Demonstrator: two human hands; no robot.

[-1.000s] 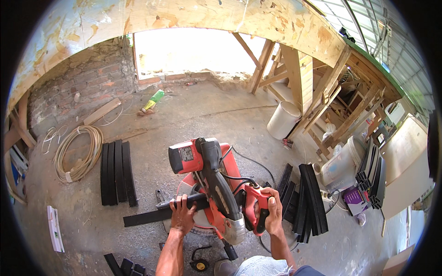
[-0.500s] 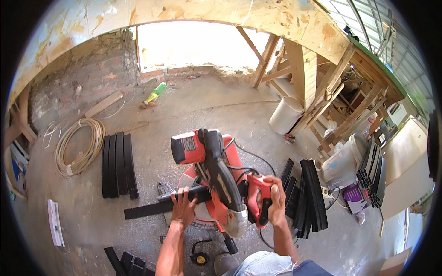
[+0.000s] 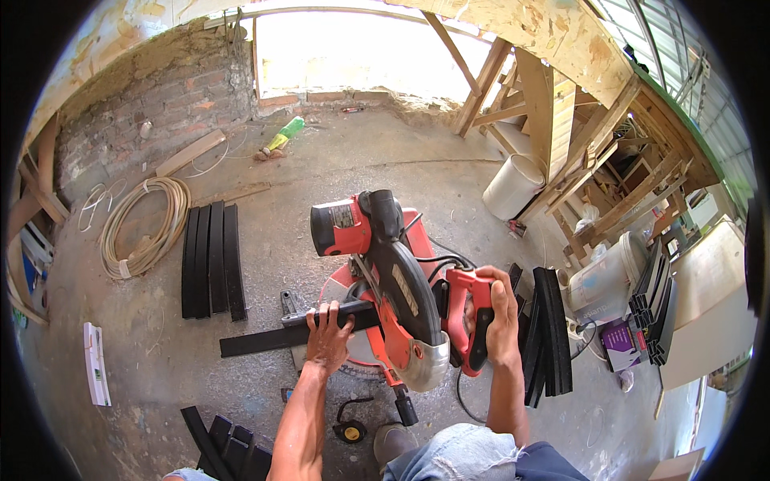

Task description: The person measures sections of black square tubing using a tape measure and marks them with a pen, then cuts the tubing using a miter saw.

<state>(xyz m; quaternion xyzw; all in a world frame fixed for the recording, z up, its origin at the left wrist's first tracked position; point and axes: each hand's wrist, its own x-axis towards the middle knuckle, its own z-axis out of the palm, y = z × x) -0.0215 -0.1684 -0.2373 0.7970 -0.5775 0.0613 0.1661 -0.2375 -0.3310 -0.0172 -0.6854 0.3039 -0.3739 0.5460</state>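
Observation:
A red and black miter saw point(image 3: 405, 289) stands on the floor in front of me, its round blade guard tilted over the work. My right hand point(image 3: 501, 321) is wrapped round the saw's red handle point(image 3: 459, 309). Across the saw's base lies a long black bar point(image 3: 265, 341), its left end sticking out past the base. With fingers bent over it, my left hand point(image 3: 327, 337) holds the bar against the metal fence point(image 3: 293, 317), left of the blade. The bar's right end is hidden under the saw head.
Black strips point(image 3: 212, 260) lie at left, more black strips point(image 3: 549, 337) at right, and short black pieces point(image 3: 228, 449) at front left. A tape measure point(image 3: 350, 433) is near my foot. Coiled hose point(image 3: 144, 232), a white bucket point(image 3: 605, 280) and a white cylinder point(image 3: 513, 188) stand farther out.
The whole view has shifted, so the floor things sit higher in it. The saw head and my right hand have risen slightly relative to the base. My left hand stays on the bar.

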